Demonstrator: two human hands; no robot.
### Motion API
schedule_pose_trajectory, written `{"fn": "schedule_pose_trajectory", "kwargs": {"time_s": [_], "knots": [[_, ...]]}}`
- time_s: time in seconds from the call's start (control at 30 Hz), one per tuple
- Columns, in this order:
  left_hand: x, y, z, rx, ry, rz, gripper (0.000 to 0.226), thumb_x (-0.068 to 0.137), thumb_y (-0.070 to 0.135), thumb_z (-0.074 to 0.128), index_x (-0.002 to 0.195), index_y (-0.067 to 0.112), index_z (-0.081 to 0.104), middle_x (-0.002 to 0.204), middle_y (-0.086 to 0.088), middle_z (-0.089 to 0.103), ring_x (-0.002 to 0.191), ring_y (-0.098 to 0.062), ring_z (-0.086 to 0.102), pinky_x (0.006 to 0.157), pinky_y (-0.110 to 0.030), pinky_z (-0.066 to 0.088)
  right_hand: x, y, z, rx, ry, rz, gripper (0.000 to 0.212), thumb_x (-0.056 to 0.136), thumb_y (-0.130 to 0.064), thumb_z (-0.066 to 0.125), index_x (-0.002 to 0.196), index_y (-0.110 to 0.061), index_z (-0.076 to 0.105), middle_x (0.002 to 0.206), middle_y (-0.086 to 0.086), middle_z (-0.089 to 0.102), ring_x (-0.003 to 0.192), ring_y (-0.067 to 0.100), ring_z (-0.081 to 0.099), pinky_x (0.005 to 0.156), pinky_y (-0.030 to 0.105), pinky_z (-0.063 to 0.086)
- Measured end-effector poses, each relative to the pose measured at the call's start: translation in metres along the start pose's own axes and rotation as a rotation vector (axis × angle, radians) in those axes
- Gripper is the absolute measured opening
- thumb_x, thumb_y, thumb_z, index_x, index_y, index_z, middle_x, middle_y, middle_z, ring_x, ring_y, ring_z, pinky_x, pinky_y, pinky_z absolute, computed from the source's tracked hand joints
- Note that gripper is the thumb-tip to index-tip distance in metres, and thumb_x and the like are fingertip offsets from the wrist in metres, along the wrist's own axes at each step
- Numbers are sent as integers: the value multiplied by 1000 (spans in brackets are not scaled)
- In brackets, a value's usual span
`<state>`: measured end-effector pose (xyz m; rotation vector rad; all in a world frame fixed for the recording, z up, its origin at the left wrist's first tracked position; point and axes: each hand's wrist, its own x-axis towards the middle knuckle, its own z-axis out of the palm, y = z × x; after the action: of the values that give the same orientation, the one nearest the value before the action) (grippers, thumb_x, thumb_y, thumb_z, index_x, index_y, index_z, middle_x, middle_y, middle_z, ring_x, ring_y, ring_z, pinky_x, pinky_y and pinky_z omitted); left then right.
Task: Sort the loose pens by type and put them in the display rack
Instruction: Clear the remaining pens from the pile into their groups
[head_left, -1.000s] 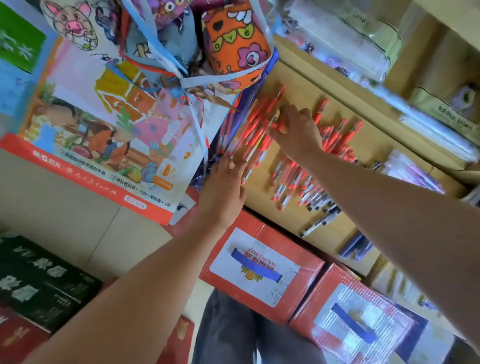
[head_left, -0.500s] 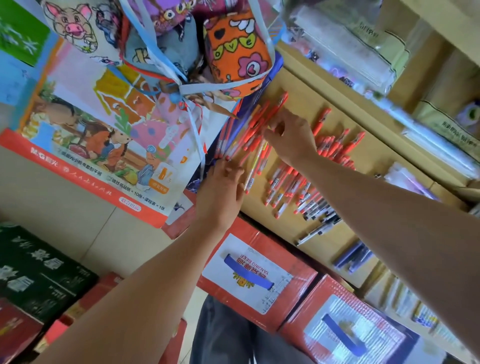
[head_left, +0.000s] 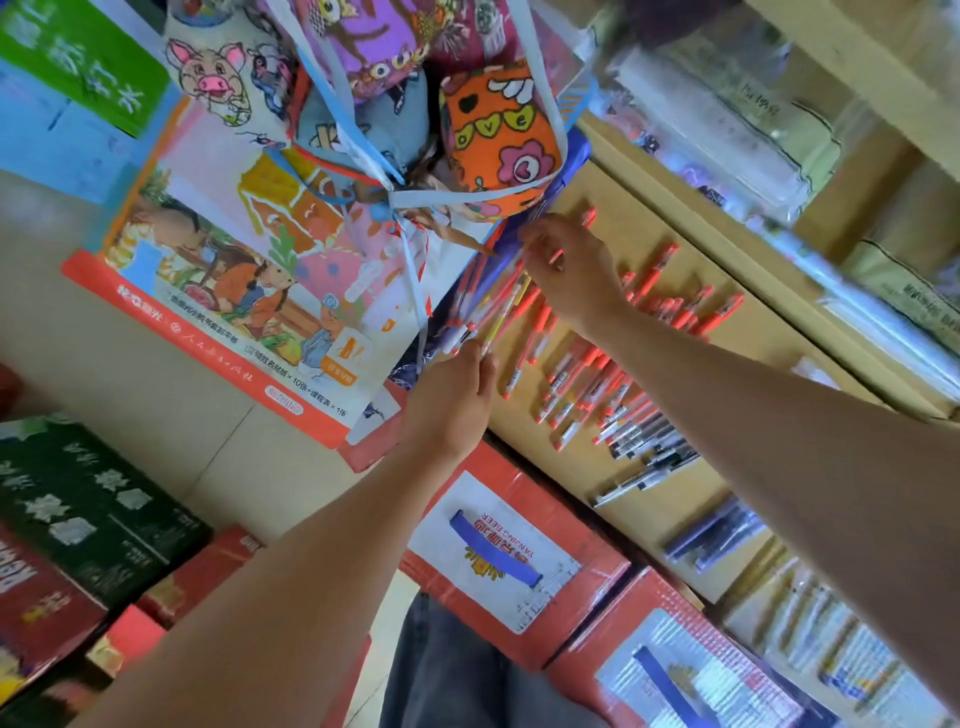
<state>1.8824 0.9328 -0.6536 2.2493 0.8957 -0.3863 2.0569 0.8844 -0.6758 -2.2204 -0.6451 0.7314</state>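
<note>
The left hand gripped the lower end of a bundle of pens, and the right hand curled its fingers round the bundle's upper end, at the left edge of the tabletop. Red pens lay loose on the tabletop just beside the hands, with black pens nearer the person.

The right hand is lifting off the scattered red pens where it was lying flat a second ago, and its grip is now closing on the far end of the pen bundle. Between that grip and the grip of the left hand, the fanned pens are drawing together into a tighter, straighter bunch.
</note>
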Motion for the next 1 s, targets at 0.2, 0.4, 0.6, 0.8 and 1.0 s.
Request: {"fn": "schedule_pose_trajectory", "kwargs": {"time_s": [0.2,0.4,0.6,0.8,1.0], "knots": [[-17,-21,4,-2,4,-51,31,104,31,30,103,8,50,64,4,45,73,-31,61,56,-31,29,-2,6,7,-518,-172,-152,42,88,-22,54,130,-22,51,132,12,42,115,31,51,84,42,51],[-22,-25,5,15,12,-52,35,104,33,27,109,9,50,72,-5,59,75,-30,64,55,-31,35,-6,-1,4,-464,-197,-368,51,85,-8,54,136,-16,51,124,20,45,103,33,53,75,40,51],[-27,-32,2,-41,26,-52,33,104,30,30,108,6,52,74,-8,60,80,-32,63,59,-32,34,-10,1,12,-600,-266,-402,54,84,-12,61,137,-17,51,123,20,46,114,36,48,86,46,49],[-33,-35,5,-59,43,-64,33,104,31,29,114,9,51,88,-12,68,87,-32,65,63,-33,40,-23,11,-8,-665,-275,-309,45,87,-22,65,129,-16,51,122,9,50,110,28,51,91,44,47],[-35,-31,7,-43,53,-70,30,104,31,30,108,7,49,86,-13,64,82,-32,62,59,-31,37,-30,13,-15,-631,-254,-276,33,84,-35,62,110,-16,61,110,2,57,97,23,57,78,42,52]]}}
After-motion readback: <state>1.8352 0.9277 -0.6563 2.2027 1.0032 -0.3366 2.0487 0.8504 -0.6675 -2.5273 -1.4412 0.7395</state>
